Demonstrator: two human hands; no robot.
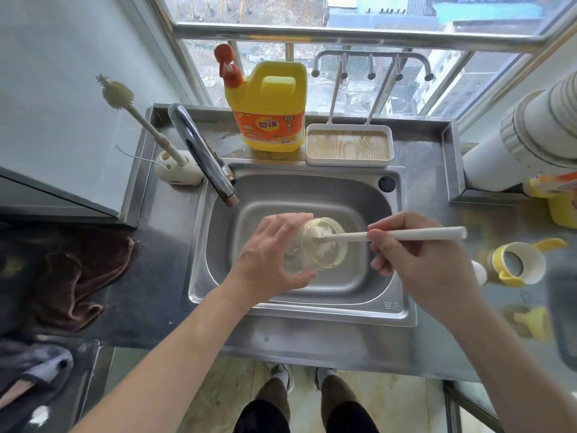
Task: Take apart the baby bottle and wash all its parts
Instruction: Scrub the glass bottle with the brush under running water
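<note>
Head view, bottle: the clear bottle (315, 245) is held on its side over the sink (387, 295), with its open mouth facing the person's right.
Head view, left hand: the left hand (271, 248) is wrapped round the bottle's body, fingers over the top and thumb underneath.
Head view, right hand: the right hand (418, 257) pinches the white handle of a brush (396, 235); the brush head is inside the bottle's mouth.
Head view, other parts: a yellow-handled collar (518, 262) lies on the tabletop (165, 245) well to the right of the sink. The small pieces near it are too blurred to name.
Head view, surroundings: the tap (203, 154) reaches over the basin, and I cannot tell whether water is running. A yellow soap jug (271, 114) and a small tray (348, 145) stand behind the sink. A second brush (146, 120) stands in a holder at the back left, and a brown cloth (78, 276) lies at the left.
Step in hand: the bottle looks already taken apart, and its inside is being scrubbed.
Next move calls for: probably working the brush down to the base and round the walls while the left hand steadies or turns the bottle. After that come a rinse under the tap and the parts on the right.
</note>
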